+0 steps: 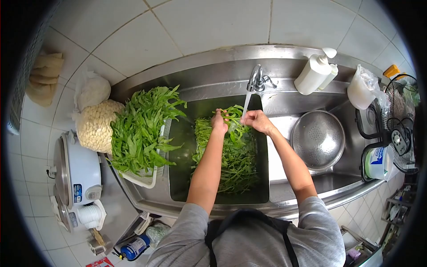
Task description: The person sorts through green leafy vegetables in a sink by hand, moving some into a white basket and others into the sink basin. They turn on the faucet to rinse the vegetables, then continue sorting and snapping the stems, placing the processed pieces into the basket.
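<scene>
My left hand (219,121) is closed round a small bunch of leafy greens (232,116) over the left sink basin. Beside it, my right hand (259,122) pinches at the right edge of that bunch, its fingertips by the running water. The stream falls from the metal faucet (255,79) between my hands. Beneath them, a heap of long-stemmed greens (231,171) lies in the left basin (181,133). Cut stem ends show left of my left hand. My forearms hide part of the heap.
A white basket (153,178) piled with leafy greens (144,129) stands left of the basin. A metal colander (318,140) rests upside down in the right basin. White pump bottles (313,74) stand behind. A rice cooker (82,169) is at left; a fan (400,138) at right.
</scene>
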Demonstrator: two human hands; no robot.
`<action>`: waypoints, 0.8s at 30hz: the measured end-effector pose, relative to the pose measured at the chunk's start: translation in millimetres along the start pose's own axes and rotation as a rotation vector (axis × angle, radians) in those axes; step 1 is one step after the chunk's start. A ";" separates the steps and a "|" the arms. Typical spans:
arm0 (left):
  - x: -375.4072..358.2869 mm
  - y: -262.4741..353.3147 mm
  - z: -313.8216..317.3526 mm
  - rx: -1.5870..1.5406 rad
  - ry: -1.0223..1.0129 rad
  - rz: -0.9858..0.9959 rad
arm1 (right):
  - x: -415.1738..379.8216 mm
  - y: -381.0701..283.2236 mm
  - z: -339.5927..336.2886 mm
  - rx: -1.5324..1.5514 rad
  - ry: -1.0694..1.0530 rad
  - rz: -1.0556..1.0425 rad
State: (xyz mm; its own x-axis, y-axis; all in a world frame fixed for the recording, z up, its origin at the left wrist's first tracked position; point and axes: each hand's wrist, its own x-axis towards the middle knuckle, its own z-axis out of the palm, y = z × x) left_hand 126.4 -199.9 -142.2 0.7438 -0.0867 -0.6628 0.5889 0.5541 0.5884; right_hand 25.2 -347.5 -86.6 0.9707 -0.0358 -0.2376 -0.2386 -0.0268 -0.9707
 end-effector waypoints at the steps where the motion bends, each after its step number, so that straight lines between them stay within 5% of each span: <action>1: -8.4 3.2 2.3 0.128 -0.015 0.073 | 3.3 6.2 -2.2 -0.052 0.054 -0.012; 3: -22.9 8.8 7.5 0.257 -0.032 0.150 | 5.8 11.4 -11.3 -0.150 0.129 -0.060; 6: -42.2 6.2 16.3 0.854 -0.424 0.482 | 15.7 17.9 -30.6 -0.137 0.490 -0.234; 7: -37.0 -2.8 17.8 1.113 -0.496 0.601 | 11.2 -1.4 -39.3 -0.272 0.646 -0.111; 9: -57.3 -7.6 30.4 1.482 -0.699 0.646 | 20.5 -0.2 -55.9 -0.441 1.011 -0.207; 12: -64.0 -15.5 39.4 1.592 -0.821 0.518 | 67.0 45.6 -95.7 -0.449 1.142 -0.066; 15: -74.8 -2.3 42.9 1.552 -0.868 0.715 | 103.9 69.1 -133.7 -0.077 0.864 0.000; 16: -79.2 4.1 45.5 1.556 -0.859 0.716 | 84.0 31.2 -121.9 0.152 0.785 0.092; 19: -81.3 17.9 48.4 1.507 -0.798 0.584 | 83.9 15.6 -139.5 -0.022 0.591 0.254; 24: -85.8 27.2 49.1 1.436 -0.829 0.592 | 96.7 15.1 -148.2 0.070 0.645 0.192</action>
State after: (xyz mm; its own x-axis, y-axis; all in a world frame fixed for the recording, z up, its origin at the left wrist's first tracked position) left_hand 94.2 -218.1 -46.6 0.6229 -0.7748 -0.1082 -0.3472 -0.3977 0.8493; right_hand 111.2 -499.5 -119.2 0.6950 -0.6231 -0.3587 -0.3813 0.1035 -0.9186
